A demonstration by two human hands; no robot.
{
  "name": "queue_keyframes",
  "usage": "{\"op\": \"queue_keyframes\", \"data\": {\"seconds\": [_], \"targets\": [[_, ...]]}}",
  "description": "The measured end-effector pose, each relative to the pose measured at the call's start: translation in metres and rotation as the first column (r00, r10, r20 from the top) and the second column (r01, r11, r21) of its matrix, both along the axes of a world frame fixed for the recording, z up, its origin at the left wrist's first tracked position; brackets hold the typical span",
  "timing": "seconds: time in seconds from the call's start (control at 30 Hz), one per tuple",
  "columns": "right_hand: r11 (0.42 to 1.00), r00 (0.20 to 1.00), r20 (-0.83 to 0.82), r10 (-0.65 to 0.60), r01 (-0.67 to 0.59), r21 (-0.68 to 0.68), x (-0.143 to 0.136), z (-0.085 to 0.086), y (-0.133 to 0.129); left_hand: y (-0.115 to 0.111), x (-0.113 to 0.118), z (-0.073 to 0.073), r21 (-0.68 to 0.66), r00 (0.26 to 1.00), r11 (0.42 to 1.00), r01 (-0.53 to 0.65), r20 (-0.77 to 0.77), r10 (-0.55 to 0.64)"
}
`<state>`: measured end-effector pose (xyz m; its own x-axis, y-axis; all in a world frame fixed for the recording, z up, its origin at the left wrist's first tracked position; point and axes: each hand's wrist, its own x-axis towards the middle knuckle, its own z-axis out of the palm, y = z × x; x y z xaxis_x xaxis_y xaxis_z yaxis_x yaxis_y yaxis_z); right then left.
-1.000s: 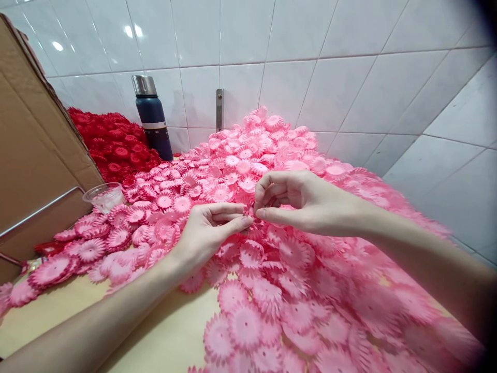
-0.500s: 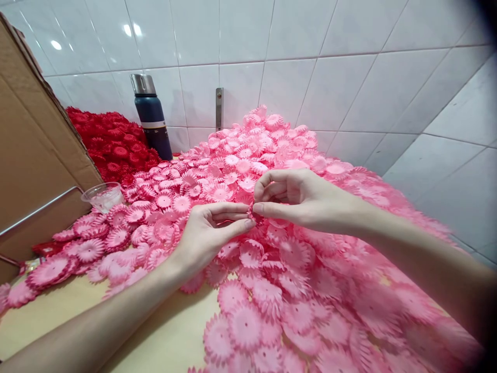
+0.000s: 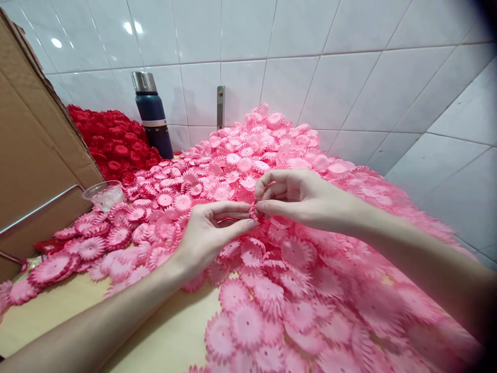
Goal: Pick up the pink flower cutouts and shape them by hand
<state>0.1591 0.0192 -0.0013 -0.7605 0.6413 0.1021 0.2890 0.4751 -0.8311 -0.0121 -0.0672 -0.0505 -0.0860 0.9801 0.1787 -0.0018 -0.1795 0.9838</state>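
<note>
Your left hand [image 3: 207,224] has edged toward your right hand [image 3: 298,201]; both pinch a flower [image 3: 252,211] (probably light, fragile: hold its rim).

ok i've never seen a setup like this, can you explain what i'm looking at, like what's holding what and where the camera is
There's no machine here: these are a person's own bare hands, seen from a camera worn on their head, looking forward and down. The left hand and right hand meet, with a small pink piece between their fingertips; its exact shape is hard to see. Frilly pink discs cover much of the pale yellow surface. Farther back are a red pile and a dark blue bottle. A clear cup and cardboard are at the picture's left.
</note>
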Motion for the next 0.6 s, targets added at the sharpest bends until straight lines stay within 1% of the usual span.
{"op": "queue_keyframes", "data": {"seconds": [0.1, 0.17, 0.33, 0.43, 0.6], "targets": [[1.0, 1.0, 0.013, -0.022, 0.022, 0.012, 0.0, 0.0, 0.0, 0.001, 0.001, 0.001, -0.002, 1.0, 1.0, 0.001, 0.0, -0.001], [1.0, 1.0, -0.006, -0.014, 0.014, 0.021, 0.0, 0.0, -0.001, 0.002, 0.001, 0.001, -0.005, 1.0, 1.0, 0.01, 0.028, -0.01], [0.997, 0.998, 0.011, 0.062, -0.063, 0.05, -0.002, -0.001, -0.008, 0.004, -0.001, -0.001, -0.035, 0.994, 0.998, 0.048, 0.102, -0.044], [0.988, 0.995, 0.023, 0.101, -0.103, 0.115, -0.003, 0.001, -0.013, 0.003, -0.003, -0.002, -0.038, 0.993, 0.997, 0.07, 0.102, -0.066], [0.974, 0.997, 0.007, 0.074, -0.073, 0.216, -0.002, 0.004, -0.014, 0.001, -0.002, -0.003, 0.013, 0.993, 0.997, 0.073, 0.087, -0.074]]}}
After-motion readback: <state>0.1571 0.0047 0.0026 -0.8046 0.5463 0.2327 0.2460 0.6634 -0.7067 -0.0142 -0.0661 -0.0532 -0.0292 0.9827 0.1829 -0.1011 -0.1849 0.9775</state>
